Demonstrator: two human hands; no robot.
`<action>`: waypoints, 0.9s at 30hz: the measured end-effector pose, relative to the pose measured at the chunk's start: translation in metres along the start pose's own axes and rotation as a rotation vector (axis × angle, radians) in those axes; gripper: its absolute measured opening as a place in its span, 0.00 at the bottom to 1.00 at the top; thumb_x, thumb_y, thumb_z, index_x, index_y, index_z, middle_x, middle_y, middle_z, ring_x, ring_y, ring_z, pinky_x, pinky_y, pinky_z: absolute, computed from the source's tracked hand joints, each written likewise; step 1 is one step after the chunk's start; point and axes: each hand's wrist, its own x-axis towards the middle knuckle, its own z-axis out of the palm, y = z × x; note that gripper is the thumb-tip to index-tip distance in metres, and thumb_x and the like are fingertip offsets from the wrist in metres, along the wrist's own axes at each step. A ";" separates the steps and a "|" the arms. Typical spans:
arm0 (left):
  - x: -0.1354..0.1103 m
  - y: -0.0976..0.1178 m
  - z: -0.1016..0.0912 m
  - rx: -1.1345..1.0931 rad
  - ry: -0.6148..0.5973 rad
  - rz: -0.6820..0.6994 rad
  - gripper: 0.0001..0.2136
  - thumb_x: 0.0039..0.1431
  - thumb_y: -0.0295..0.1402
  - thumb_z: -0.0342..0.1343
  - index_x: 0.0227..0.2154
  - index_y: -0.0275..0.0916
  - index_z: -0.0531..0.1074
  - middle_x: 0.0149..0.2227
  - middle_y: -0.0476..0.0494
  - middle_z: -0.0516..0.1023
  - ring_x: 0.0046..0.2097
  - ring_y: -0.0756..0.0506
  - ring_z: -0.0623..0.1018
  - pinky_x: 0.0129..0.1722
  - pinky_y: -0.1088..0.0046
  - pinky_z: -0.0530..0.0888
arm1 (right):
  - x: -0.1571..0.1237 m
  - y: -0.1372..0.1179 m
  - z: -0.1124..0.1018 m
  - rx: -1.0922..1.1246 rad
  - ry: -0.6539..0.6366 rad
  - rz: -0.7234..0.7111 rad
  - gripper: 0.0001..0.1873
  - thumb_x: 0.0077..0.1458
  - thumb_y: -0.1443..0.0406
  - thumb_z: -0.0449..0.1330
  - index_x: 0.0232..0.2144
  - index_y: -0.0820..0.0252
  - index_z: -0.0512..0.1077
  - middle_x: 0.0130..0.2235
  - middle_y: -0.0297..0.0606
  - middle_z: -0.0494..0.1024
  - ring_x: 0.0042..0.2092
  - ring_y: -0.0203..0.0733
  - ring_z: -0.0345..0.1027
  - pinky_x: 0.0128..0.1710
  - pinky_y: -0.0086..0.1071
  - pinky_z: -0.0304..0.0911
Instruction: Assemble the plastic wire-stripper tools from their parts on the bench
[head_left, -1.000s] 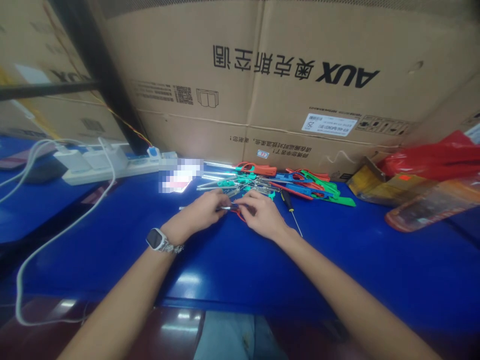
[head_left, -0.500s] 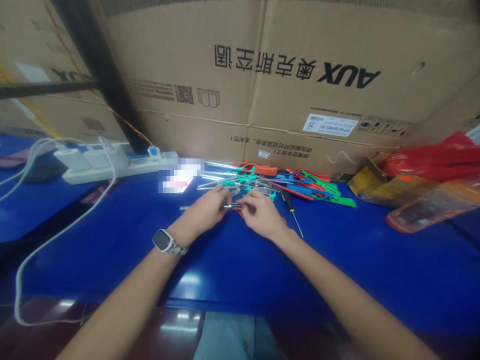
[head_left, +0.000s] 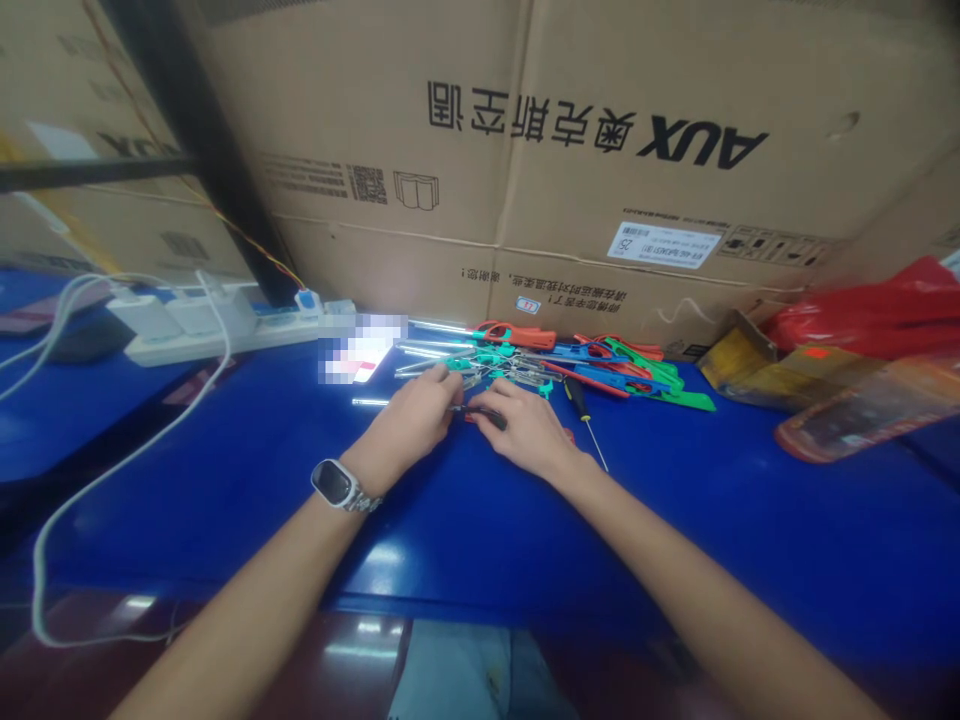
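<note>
My left hand [head_left: 420, 412] is closed around a thin shiny metal tube [head_left: 369, 402], whose end sticks out to the left above the blue table. My right hand [head_left: 525, 425] pinches a small dark elongated piece [head_left: 491, 417] close to the left fingertips. A bit of red shows beside and under the right hand; most of it is hidden. Just behind both hands lies a pile of long-nosed gas lighters with metal tubes, among them a red lighter [head_left: 517, 334], a blue lighter [head_left: 626, 382] and a green lighter [head_left: 686, 400].
A screwdriver [head_left: 586, 418] with a black and yellow handle lies right of my right hand. Further left are a lit phone screen [head_left: 367, 352], partly blurred, and a power strip [head_left: 277, 328] with a white cable. A large cardboard box [head_left: 570, 210] stands behind; packaging sits at right.
The dark piece now shows at my right fingertips, where a shiny thin part showed between the hands before. The metal tube's free end has shifted slightly left and up. Both hands stay close together.
</note>
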 end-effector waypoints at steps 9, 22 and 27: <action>0.000 0.000 0.001 0.032 0.013 -0.014 0.09 0.57 0.19 0.49 0.35 0.39 0.67 0.39 0.42 0.68 0.36 0.43 0.74 0.36 0.67 0.70 | 0.002 0.001 0.002 0.023 0.014 0.033 0.05 0.59 0.67 0.60 0.38 0.55 0.76 0.40 0.35 0.75 0.36 0.38 0.69 0.33 0.31 0.58; 0.001 -0.005 0.007 -0.041 0.023 -0.014 0.09 0.56 0.18 0.48 0.35 0.39 0.66 0.39 0.43 0.67 0.34 0.45 0.73 0.36 0.66 0.71 | 0.003 0.002 0.000 0.075 -0.021 0.006 0.08 0.60 0.69 0.59 0.38 0.55 0.78 0.39 0.36 0.74 0.37 0.38 0.69 0.38 0.33 0.62; 0.003 -0.007 0.012 -0.111 0.031 0.046 0.09 0.55 0.19 0.49 0.35 0.39 0.66 0.39 0.43 0.66 0.36 0.44 0.73 0.38 0.66 0.72 | 0.002 0.001 0.002 0.117 -0.023 -0.015 0.09 0.60 0.70 0.59 0.40 0.56 0.78 0.40 0.37 0.74 0.38 0.38 0.69 0.40 0.33 0.63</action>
